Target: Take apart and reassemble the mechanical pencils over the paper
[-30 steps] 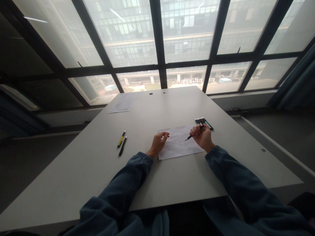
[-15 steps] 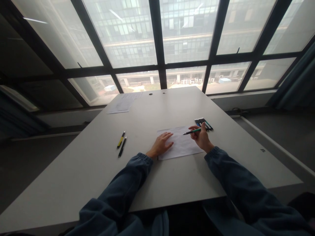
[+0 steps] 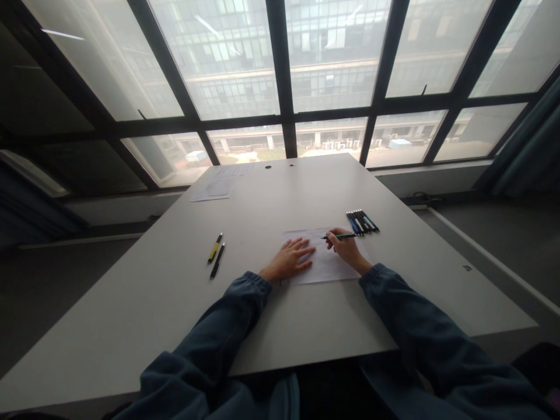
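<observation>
A white sheet of paper lies on the table in front of me. My left hand rests flat on its left part with the fingers spread. Over the right part, my right hand is closed around a dark pen with a green section. The pen is held low and nearly level, its tip pointing left over the paper; whether the tip touches cannot be made out. Just beyond the right hand, several pens lie side by side in a row.
A yellow-and-black pen and a black pen lie left of my left hand. More printed paper is at the far left of the white table. Large windows stand behind the table.
My right hand has come down and left with the pen, bringing it lower over the paper. The left hand has shifted slightly right, and the sheet has moved a little too.
</observation>
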### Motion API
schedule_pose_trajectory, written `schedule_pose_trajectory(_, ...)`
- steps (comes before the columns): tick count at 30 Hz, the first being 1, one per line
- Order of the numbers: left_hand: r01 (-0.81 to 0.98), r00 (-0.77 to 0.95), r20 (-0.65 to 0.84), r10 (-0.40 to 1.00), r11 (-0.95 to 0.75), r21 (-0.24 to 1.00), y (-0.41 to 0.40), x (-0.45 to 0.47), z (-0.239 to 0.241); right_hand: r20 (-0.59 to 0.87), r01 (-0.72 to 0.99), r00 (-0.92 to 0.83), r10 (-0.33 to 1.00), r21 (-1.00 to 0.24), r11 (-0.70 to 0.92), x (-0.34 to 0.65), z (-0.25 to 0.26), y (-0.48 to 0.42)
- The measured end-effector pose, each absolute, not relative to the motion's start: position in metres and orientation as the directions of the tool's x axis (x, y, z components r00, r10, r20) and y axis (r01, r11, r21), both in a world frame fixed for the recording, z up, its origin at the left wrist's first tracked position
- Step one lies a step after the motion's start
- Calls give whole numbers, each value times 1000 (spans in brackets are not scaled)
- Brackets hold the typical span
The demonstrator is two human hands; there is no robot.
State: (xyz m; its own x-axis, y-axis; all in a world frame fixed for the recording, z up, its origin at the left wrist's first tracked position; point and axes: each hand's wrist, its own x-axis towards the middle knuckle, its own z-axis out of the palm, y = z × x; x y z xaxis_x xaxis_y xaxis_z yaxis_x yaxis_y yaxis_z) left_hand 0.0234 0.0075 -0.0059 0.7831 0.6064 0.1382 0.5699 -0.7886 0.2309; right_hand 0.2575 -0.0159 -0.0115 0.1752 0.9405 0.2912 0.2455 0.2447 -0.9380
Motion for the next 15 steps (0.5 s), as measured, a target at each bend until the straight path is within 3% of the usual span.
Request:
schedule_pose_trajectory(5, 576, 777, 140, 613, -783, 233, 6, 24, -5, 230, 335, 140, 963, -926, 172, 252, -20, -12)
schedule_pose_trajectory(15, 582, 773, 129, 621, -775, 245, 6, 25, -2, 265, 437, 150, 953, -882, 176, 253, -18, -12)
